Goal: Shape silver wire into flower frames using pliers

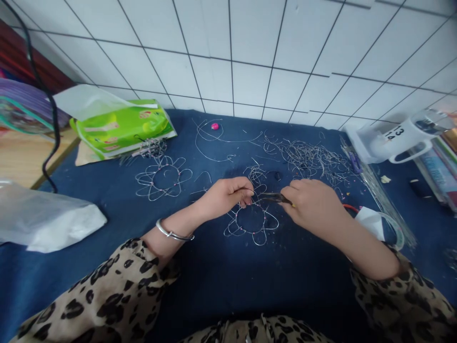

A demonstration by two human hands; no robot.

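A flower-shaped wire frame (252, 224) with small pink beads lies on the blue cloth (221, 276) in front of me. My left hand (226, 194) pinches its upper edge, fingers closed on the wire. My right hand (314, 202) is closed round dark pliers (273, 196), whose tips meet the wire beside my left fingers. A silver bangle circles my left wrist.
A second wire flower (163, 177) lies to the left, near a green packet (123, 126). A heap of cut wire pieces (310, 159) sits at the back right, a pink bead (214, 126) behind. A white plastic bag (46, 219) at left, a white mug (410, 136) at right.
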